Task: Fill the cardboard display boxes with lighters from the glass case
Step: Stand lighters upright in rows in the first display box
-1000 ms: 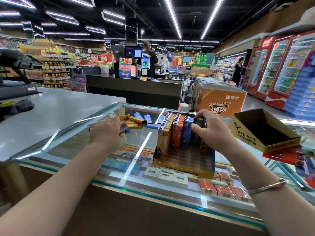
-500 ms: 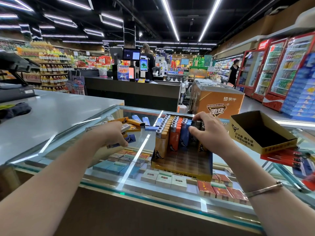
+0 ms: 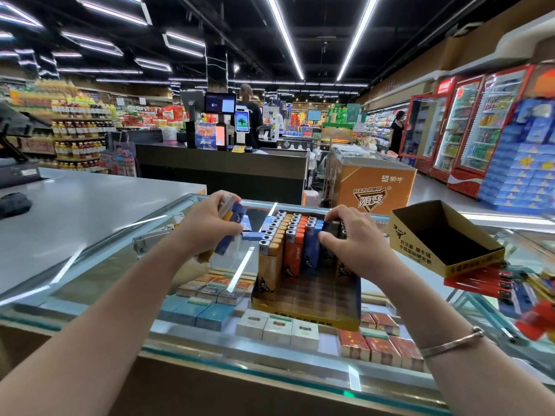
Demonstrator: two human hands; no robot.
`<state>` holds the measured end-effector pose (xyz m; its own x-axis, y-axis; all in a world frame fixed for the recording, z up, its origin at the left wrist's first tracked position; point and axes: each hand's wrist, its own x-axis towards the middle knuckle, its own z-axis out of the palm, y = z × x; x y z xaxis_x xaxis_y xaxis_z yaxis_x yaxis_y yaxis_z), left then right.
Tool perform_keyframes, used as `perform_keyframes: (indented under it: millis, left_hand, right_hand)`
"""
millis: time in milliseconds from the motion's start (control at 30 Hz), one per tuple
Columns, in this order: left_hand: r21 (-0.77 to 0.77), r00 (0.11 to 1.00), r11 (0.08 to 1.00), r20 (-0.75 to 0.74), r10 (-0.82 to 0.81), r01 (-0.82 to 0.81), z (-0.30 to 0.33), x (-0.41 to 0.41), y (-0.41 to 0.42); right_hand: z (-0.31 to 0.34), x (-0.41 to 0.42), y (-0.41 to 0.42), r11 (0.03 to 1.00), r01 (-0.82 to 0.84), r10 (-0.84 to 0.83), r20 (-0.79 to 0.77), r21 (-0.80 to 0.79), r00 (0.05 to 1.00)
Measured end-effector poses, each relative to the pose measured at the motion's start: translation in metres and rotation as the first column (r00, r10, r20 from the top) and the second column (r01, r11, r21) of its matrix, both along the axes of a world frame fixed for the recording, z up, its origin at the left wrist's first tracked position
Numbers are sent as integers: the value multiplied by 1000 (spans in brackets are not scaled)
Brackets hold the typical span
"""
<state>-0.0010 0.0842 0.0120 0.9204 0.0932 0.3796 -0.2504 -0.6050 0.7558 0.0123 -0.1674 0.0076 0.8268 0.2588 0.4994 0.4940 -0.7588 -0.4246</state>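
A yellow and blue cardboard display box stands on the glass case, its far half packed with upright orange, red and blue lighters. My right hand rests on the blue and dark lighters at the box's right side, fingers curled over their tops. My left hand grips a bundle of loose lighters, blue and orange ones showing, held above the glass left of the box. One blue lighter lies on the glass beside it. A second, empty cardboard display box sits at the right.
Cigarette packs lie in rows under the glass. Red lighters lie beneath the empty box. A grey counter runs along the left. Behind stand a black checkout desk, an orange freezer and drink coolers.
My left hand has lifted a bundle of loose lighters off the glass and brought it toward the box. My right hand stays on the lighters in the box.
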Motion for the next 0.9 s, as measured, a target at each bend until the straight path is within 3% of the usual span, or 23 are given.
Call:
perform_keyframes:
  millis: [167, 333, 467, 567, 700, 767, 900]
  left_hand:
    - [-214, 974, 962, 184, -131, 170, 37, -8, -33]
    - [-374, 953, 880, 188, -236, 292, 53, -6, -76]
    - [-459, 921, 798, 199, -336, 390, 56, -1, -104]
    - [-507, 905, 750, 213, -368, 424, 55, 2, -115]
    - [-554, 914, 730, 175, -367, 399, 51, 7, -118]
    - [-670, 930, 665, 114, -349, 331, 50, 12, -115]
    - [-864, 927, 447, 59, -370, 233, 50, 18, -101]
  right_hand:
    - [5, -2, 0, 1000, 3, -2, 35, -27, 999]
    - [13, -11, 3, 972, -144, 118, 139, 188, 983]
    - [18, -20, 8, 862, -294, 245, 169, 413, 955]
    - [19, -20, 10, 805, -322, 245, 214, 499, 946]
    - [23, -18, 8, 704, -308, 283, 145, 640, 948]
    - [23, -17, 7, 690, -281, 246, 148, 667, 958]
    - [23, -15, 4, 600, -272, 186, 200, 752, 962]
